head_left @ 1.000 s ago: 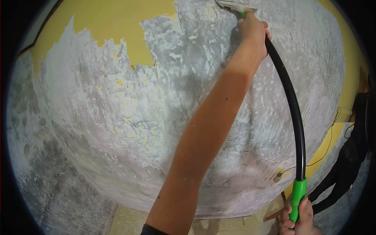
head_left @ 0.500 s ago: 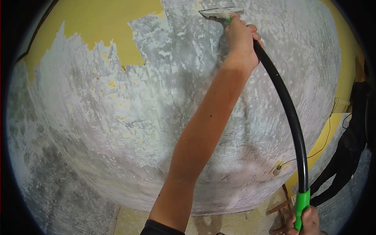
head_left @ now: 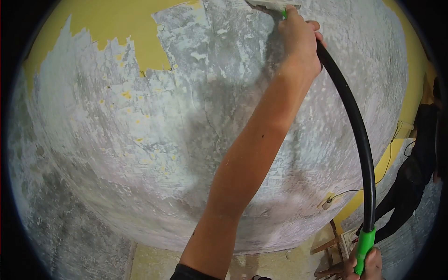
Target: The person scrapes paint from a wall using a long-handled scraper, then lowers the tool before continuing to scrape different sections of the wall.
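Observation:
A long-handled scraper has a black pole (head_left: 352, 107), a green grip (head_left: 365, 247) at its lower end and a wide flat blade (head_left: 275, 4) at its top, against the wall (head_left: 224, 121). My left hand (head_left: 301, 39) is raised at the top, wrapped round the upper end of the pole just below the blade. At the lower right, my right hand (head_left: 366, 265) is closed round the green grip. Yellow paint (head_left: 140, 28) with a jagged edge covers the upper left of the wall; below and beside it the surface is bare, mottled grey with small yellow flecks.
Another person in dark clothes (head_left: 413, 172) stands at the right edge. A cable (head_left: 354, 190) runs from a wall outlet (head_left: 328, 202) at the lower right. Beneath it is a wooden stool or frame (head_left: 326, 245), partly hidden. Floor (head_left: 158, 263) shows at the bottom.
The blade and my left hand have moved up and to the right in view, with the blade now partly cut off by the top edge. My right hand keeps its hold.

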{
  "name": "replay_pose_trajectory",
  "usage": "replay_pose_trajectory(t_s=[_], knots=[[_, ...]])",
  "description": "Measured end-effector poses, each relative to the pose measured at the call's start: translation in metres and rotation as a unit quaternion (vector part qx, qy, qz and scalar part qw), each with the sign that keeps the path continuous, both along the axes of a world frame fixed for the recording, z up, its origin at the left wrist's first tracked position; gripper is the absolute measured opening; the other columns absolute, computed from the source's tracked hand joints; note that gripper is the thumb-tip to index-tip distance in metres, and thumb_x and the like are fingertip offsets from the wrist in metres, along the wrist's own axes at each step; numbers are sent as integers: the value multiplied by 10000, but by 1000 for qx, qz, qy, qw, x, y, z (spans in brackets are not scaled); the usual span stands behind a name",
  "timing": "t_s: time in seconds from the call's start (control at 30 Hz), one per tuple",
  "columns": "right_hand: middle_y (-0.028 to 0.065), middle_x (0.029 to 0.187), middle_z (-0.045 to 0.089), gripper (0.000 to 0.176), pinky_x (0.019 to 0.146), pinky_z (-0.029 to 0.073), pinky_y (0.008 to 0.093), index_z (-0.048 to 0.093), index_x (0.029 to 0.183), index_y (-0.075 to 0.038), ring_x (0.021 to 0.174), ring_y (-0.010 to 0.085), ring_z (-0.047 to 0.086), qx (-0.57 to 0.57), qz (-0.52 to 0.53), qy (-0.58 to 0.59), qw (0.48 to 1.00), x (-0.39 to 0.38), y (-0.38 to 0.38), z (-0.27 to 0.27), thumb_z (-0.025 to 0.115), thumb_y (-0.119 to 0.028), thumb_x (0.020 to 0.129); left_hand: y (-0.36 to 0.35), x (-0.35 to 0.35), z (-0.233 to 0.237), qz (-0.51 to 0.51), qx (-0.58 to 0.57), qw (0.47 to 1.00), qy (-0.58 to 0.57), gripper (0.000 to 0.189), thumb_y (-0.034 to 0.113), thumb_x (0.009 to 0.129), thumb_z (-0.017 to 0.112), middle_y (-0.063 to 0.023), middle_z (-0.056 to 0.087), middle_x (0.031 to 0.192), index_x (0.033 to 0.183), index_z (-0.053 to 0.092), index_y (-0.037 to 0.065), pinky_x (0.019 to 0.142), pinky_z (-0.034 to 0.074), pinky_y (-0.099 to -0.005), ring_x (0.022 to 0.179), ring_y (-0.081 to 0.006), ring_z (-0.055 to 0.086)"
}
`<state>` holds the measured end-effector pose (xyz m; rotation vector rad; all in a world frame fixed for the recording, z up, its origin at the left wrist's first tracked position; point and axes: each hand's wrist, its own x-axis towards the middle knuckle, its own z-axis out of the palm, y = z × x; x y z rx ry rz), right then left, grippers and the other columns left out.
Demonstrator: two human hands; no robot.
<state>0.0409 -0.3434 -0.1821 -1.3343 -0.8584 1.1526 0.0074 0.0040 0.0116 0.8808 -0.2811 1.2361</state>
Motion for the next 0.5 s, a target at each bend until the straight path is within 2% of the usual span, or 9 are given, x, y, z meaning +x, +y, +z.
replay_pose_trajectory(t_s=[0.03,0.23,0.33,0.43,0.47,0.5], knots=[[-9,564,378,482,332,269,209,455,917,-75,376,65,324,-5,-5,3,1000,-1,-4,0,413,-552,970,3,6,-3,5,5,1000,0,332,435,996,324,-7,436,692,961,398,114,487,362,-272,499,-107,375],[-13,566,389,479,333,265,208,460,916,-69,381,58,322,-4,-39,-22,999,-11,-10,1,412,-542,975,4,11,-3,-43,-15,999,-7,376,422,999,312,-58,467,708,1029,398,57,477,408,-328,489,-131,396],[-11,574,396,478,329,260,207,460,915,-67,384,54,325,2,-42,-20,999,-15,-6,0,420,-540,973,6,12,-1,-20,12,1000,-11,381,421,997,315,-75,479,717,1029,398,50,472,414,-336,498,-142,412],[-12,583,397,481,327,257,205,460,920,-68,389,52,323,10,-46,-29,998,-20,-4,3,428,-546,967,1,4,9,-14,-13,1000,19,272,323,1005,389,-53,470,748,983,484,69,477,389,-258,536,-118,421],[-13,586,396,482,327,256,204,460,922,-69,391,51,321,13,-48,-35,998,-22,-4,5,430,-549,965,2,4,10,-28,-4,1000,7,308,312,1005,386,-78,485,779,1054,489,26,486,401,-262,537,-123,422],[-15,587,393,484,328,256,203,459,925,-72,392,51,319,5,-48,-29,998,-23,-5,5,432,-553,962,0,0,9,-28,-17,999,15,301,307,1004,383,-78,485,782,1050,487,28,487,402,-263,538,-123,422]])
